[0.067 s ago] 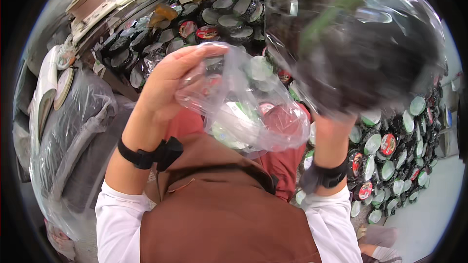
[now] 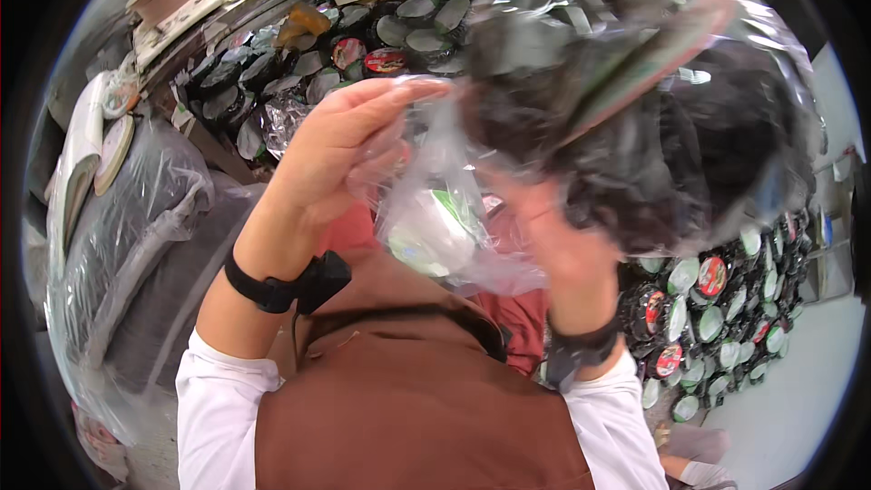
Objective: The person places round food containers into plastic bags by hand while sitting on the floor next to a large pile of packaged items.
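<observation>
A crumpled clear plastic bag (image 2: 449,159) hangs from the closed fingers of my left hand (image 2: 336,141), pinched at its upper edge. Inside or behind it shows a white item with a green strip (image 2: 426,236); I cannot tell which. My right hand (image 2: 576,245), smeared by motion, is raised on the right against the bottom of a large dark bundle in clear wrapping (image 2: 699,136). A flat disc-like piece with a pale edge (image 2: 635,73) stands out within the bundle. Its contents are too blurred to name, and my right fingertips are partly hidden.
Round dark packs with pale lids, some with red labels, lie heaped beyond my hands (image 2: 417,23) and at the right (image 2: 708,318). A plastic-covered grey cushion (image 2: 154,254) is at the left. Another person's leg (image 2: 703,472) shows at the lower right.
My right hand and the dark bundle have moved left toward the clear bag. The disc-like piece has turned more into sight. My left hand has shifted slightly right, still pinching the bag.
</observation>
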Demonstrator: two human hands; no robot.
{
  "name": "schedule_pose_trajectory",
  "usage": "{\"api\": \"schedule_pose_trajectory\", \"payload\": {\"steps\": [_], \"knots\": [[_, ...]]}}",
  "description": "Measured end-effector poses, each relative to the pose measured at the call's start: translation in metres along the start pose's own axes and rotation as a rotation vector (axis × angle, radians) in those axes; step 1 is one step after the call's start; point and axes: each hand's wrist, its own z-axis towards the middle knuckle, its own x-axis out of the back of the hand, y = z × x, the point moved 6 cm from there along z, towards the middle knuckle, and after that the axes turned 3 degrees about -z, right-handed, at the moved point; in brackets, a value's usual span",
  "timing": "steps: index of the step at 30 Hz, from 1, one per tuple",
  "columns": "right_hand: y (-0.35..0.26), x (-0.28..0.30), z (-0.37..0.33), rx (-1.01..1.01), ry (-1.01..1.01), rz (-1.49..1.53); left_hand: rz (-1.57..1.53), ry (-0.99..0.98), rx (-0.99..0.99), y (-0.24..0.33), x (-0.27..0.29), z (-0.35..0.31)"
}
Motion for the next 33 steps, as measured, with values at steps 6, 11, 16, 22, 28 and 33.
{"api": "schedule_pose_trajectory", "payload": {"steps": [6, 11, 16, 22, 28, 33], "knots": [[-0.032, -0.013, 0.040, 0.264, 0.284, -0.188, 0.535, 0.084, 0.003, 0.007, 0.020, -0.031], [-0.048, -0.040, 0.016, 0.262, 0.313, -0.157, 0.149, 0.213, -0.170, -0.004, 0.033, -0.024], [-0.053, -0.048, -0.001, 0.205, 0.303, -0.982, -0.363, 0.092, -0.148, -0.020, 0.023, 0.009], [-0.023, -0.049, -0.022, 0.143, 0.004, -2.285, -0.220, 0.022, 0.046, -0.023, 0.028, -0.003], [0.036, -0.115, -0.028, 0.142, -0.975, -2.608, 0.056, 0.028, 0.095, -0.040, 0.012, -0.001], [0.020, 0.040, 0.049, -1.000, -0.483, -2.070, -0.149, 0.042, 0.025, -0.012, -0.074, 0.004]]}}
